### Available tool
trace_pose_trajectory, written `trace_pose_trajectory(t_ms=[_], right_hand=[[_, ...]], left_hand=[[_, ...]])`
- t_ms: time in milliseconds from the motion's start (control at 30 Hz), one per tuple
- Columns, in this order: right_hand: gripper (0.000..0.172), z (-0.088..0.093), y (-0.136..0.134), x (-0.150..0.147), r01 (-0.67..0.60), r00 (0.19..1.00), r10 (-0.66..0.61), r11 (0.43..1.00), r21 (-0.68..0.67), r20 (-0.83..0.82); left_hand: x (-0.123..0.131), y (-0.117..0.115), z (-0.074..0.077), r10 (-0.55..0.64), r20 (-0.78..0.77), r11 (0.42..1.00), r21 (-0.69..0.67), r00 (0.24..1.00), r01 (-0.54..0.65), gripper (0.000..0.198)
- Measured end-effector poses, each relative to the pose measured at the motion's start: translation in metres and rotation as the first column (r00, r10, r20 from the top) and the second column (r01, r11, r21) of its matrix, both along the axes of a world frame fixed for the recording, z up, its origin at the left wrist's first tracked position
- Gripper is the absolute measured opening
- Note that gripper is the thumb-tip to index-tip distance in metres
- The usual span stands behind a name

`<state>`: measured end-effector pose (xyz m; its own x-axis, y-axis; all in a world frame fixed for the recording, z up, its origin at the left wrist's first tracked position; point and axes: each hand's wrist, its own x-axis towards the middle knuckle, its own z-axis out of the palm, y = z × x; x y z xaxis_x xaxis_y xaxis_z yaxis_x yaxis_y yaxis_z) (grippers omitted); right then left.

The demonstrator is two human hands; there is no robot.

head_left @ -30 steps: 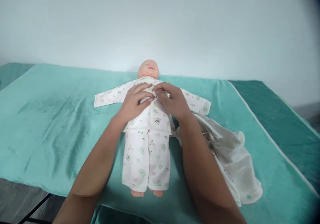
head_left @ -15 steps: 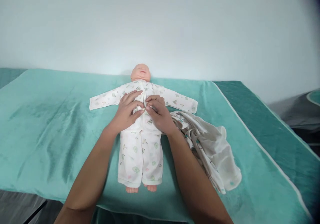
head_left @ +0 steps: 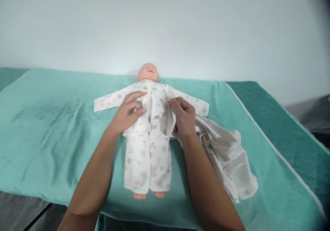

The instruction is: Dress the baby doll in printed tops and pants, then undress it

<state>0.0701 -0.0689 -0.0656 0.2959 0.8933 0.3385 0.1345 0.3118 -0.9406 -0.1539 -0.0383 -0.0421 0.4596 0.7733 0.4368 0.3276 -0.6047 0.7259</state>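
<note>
A baby doll (head_left: 147,73) lies on its back with arms spread, wearing a white printed shirt (head_left: 157,103) and matching trousers (head_left: 160,162). Its bare feet show below the trouser hems. My left hand (head_left: 130,112) rests on the left half of the shirt, fingers bent and apart, close to the front edge. Between thumb and fingertips, my right hand (head_left: 184,116) pinches the other front panel, which is drawn out to the right and partly lifted. Cloth of the same print shows beneath that panel.
Right of the doll lies a crumpled heap of white printed cloth (head_left: 227,152), partly behind my right forearm. A green sheet (head_left: 64,121) with some wrinkles covers the table. Behind it rises a pale wall (head_left: 165,24). The table's front edge runs below the doll's feet.
My hands were together at the middle of the shirt front. Now my right hand has moved right, pulling the front panel with it, so the shirt parts. My left hand stays nearly in place.
</note>
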Motion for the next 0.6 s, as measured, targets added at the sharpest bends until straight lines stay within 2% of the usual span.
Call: trace_pose_trajectory(t_ms=[67,133,167,200,300,367,433,467,533,600], right_hand=[[0.030,0.004,-0.002,0.002,-0.031,0.992,0.028,0.999,0.018,0.120],[0.011,0.006,-0.004,0.000,-0.107,0.968,0.094,0.993,0.041,0.232],[0.010,0.006,-0.004,-0.002,-0.144,0.958,0.129,0.989,0.041,0.258],[0.016,0.006,-0.005,-0.005,-0.176,0.953,0.161,0.984,0.037,0.258],[0.028,-0.001,-0.002,-0.015,-0.217,0.965,0.207,0.975,0.051,0.160],[0.030,-0.010,0.003,-0.020,-0.151,0.987,0.145,0.985,0.086,0.067],[0.029,-0.021,0.010,-0.022,-0.023,0.999,0.026,0.996,0.081,-0.027],[0.030,-0.027,0.014,-0.021,0.041,0.997,-0.037,0.997,0.061,-0.067],[0.035,-0.038,0.022,-0.018,0.132,0.985,-0.131,0.991,0.006,-0.114],[0.041,-0.046,0.027,-0.013,0.198,0.973,-0.204,0.978,-0.065,-0.110]], left_hand=[[0.000,-0.003,0.003,-0.037,-0.081,0.999,0.015,0.996,0.038,0.020],[0.005,-0.006,0.002,-0.022,-0.200,0.998,0.049,0.979,0.033,0.017],[0.008,-0.008,0.001,0.018,-0.243,0.996,0.084,0.970,0.002,0.016],[0.012,-0.009,-0.001,0.073,-0.268,0.991,0.131,0.961,-0.039,0.014],[0.025,-0.013,-0.006,0.246,-0.279,0.949,0.264,0.928,-0.172,0.022],[0.032,-0.015,-0.007,0.370,-0.310,0.910,0.310,0.876,-0.275,0.017],[0.036,-0.015,-0.007,0.481,-0.331,0.866,0.324,0.812,-0.381,0.007],[0.036,-0.015,-0.007,0.518,-0.323,0.848,0.316,0.792,-0.426,0.008],[0.034,-0.011,-0.009,0.537,-0.267,0.841,0.239,0.800,-0.485,0.016],[0.027,-0.006,-0.012,0.529,-0.141,0.849,0.081,0.837,-0.522,0.021]])
